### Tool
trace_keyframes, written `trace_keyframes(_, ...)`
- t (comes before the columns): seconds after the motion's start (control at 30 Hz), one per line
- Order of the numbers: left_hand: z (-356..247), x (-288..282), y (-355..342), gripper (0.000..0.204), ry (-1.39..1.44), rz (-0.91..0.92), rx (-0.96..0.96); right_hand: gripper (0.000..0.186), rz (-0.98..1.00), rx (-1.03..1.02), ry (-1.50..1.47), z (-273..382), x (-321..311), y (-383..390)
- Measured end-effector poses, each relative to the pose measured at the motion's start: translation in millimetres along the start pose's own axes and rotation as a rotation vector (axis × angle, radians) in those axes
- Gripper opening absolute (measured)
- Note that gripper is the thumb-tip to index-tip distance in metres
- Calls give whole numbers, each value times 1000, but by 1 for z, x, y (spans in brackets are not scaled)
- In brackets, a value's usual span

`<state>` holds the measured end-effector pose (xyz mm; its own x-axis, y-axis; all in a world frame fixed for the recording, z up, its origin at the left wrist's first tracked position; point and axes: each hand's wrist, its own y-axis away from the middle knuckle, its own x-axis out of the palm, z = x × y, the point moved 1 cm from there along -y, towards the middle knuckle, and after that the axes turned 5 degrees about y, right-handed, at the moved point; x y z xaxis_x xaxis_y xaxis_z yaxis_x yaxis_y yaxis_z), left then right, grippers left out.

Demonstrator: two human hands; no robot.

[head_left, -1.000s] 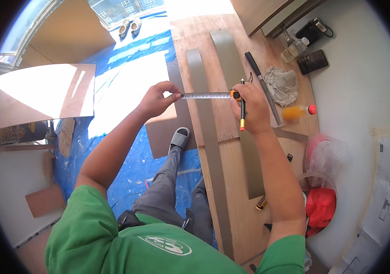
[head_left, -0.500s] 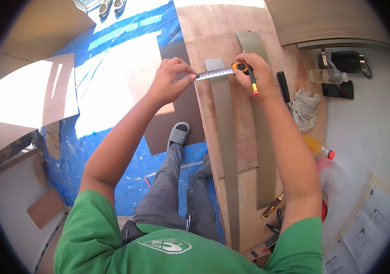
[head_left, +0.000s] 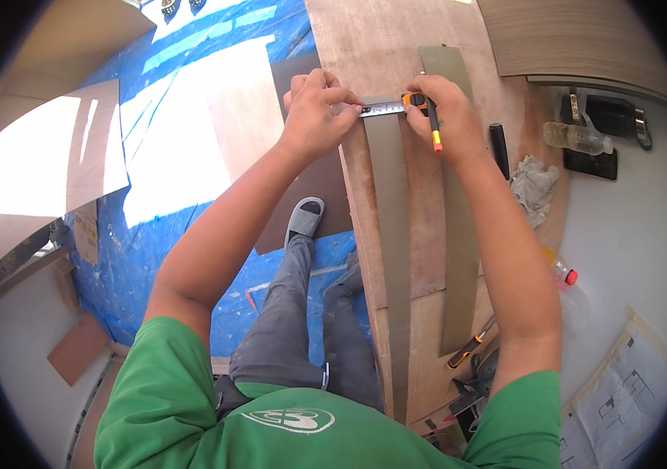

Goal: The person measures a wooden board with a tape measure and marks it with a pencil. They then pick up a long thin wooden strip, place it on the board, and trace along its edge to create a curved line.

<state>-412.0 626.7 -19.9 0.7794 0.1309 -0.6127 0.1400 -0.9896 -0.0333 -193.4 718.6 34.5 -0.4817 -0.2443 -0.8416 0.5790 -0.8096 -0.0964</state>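
My left hand [head_left: 319, 117] pinches the metal hook of the tape blade [head_left: 381, 108] at the far end of a long grey-brown strip [head_left: 386, 203]. My right hand [head_left: 450, 117] grips the yellow-and-black tape measure [head_left: 414, 102] together with a black pencil [head_left: 433, 125] that has a yellow band and pink eraser. The short length of blade spans that strip crosswise. A second olive-grey strip [head_left: 458, 227] runs alongside on the pale plywood worktop [head_left: 361, 39]. My fingers hide part of the tape case.
Black-handled tool [head_left: 500, 148], rag [head_left: 532, 191], bottles [head_left: 577, 137] [head_left: 564, 270], phone [head_left: 591, 166], black flask [head_left: 611, 116] and screwdriver [head_left: 464, 354] lie at right. Blue sheet [head_left: 169, 266] and boards [head_left: 52, 148] cover the floor at left. Drawings [head_left: 622, 391] are at lower right.
Both hands have moved up and away from me, to the strip's far end. The stretch of tape blade between them is shorter. The view has shifted, with surrounding items appearing displaced.
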Motion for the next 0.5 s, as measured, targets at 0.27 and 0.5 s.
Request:
trace_keyframes(0.27,7,8,-2,12,44,-71,14,26,-22,-22,95,4,5,1)
trace_keyframes(0.5,1,17,6,11,0,-154,126,35,-89,-47,203,7,10,13)
